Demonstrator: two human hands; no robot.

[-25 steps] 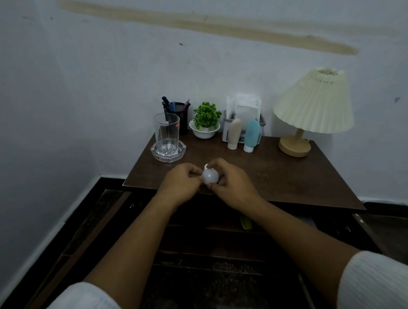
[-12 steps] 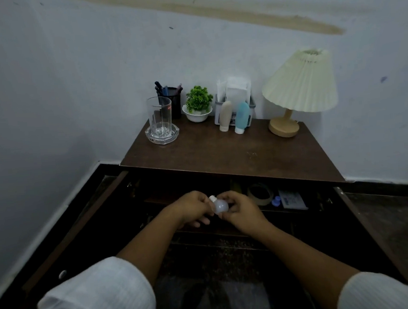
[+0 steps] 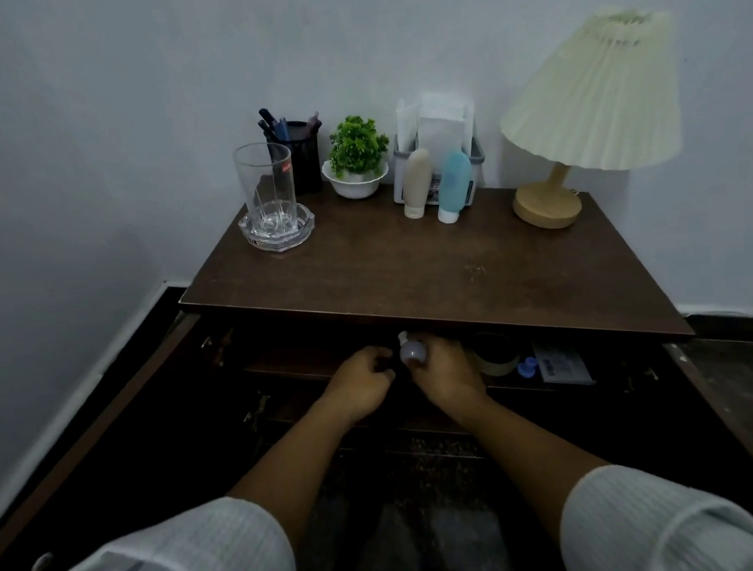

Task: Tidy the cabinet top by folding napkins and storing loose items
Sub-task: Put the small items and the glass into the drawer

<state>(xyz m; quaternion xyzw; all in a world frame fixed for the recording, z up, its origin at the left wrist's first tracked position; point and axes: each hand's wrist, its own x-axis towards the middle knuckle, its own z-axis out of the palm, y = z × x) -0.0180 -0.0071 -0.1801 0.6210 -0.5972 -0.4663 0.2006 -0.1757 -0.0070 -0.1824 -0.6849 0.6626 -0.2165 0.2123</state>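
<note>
Right grip [image 3: 447, 373]: fingers are curling round a small white bottle [image 3: 413, 352], holding it.
Left grip [image 3: 361, 377]: fingers are curling just beside the bottle; whether they are touching it I cannot tell.
Bottle: hanging inside the open drawer [image 3: 292, 373], just under the front edge of the surface [image 3: 409, 274], left of a tape roll [image 3: 498, 359].
Napkins [image 3: 441, 122]: standing in a holder at the back of the surface.

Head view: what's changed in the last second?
Both hands carried the small white bulb down from over the cabinet top to the open drawer. The right hand grips it; whether the left hand touches it is unclear. Glass, plant, bottles, lamp stayed put.
</note>
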